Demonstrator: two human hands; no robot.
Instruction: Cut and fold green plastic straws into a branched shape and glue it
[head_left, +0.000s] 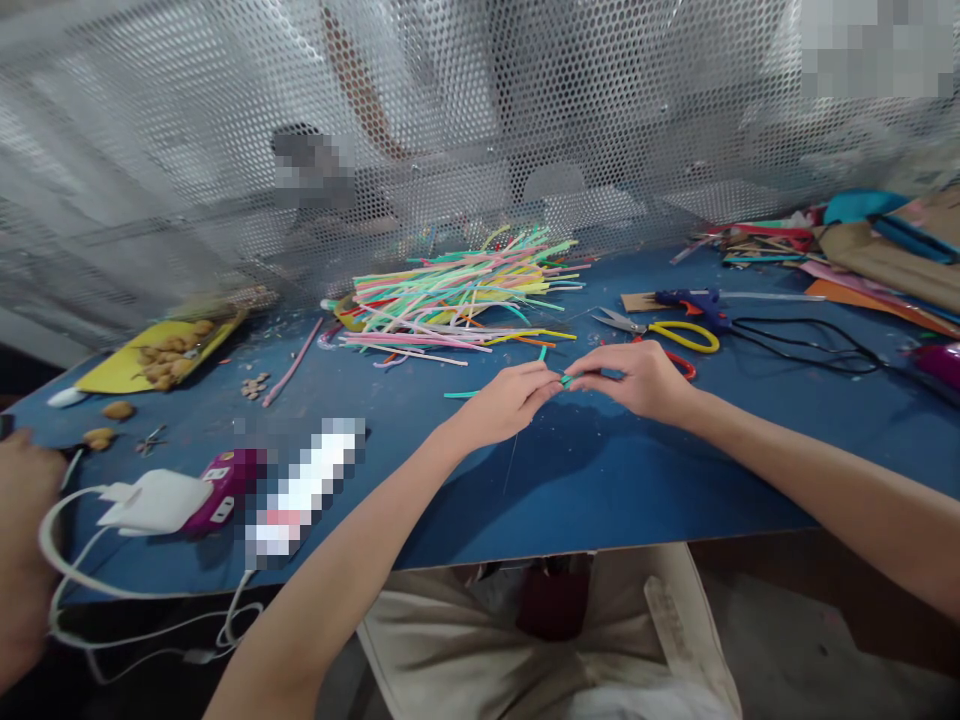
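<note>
Fingertips of my left hand (511, 402) and my right hand (637, 378) meet above the table, both pinching a green pipe cleaner (566, 381). A small bent bit of it shows between the fingers. One green end sticks up behind my left hand, and a green length points out to the left; whether these are one piece I cannot tell. Just beyond my right hand lie scissors (682, 335) with one yellow and one red handle, blades apart. Behind my left hand is a heap of pastel pipe cleaners (457, 290).
A blue glue gun (694, 300) with a black cord lies right. At left are a yellow tray (112, 370) of brown pieces, a purple power strip (225, 490) with white charger (161, 502), a phone (311, 490) and another person's arm (26, 540). Perforated metal (450, 120) stands behind.
</note>
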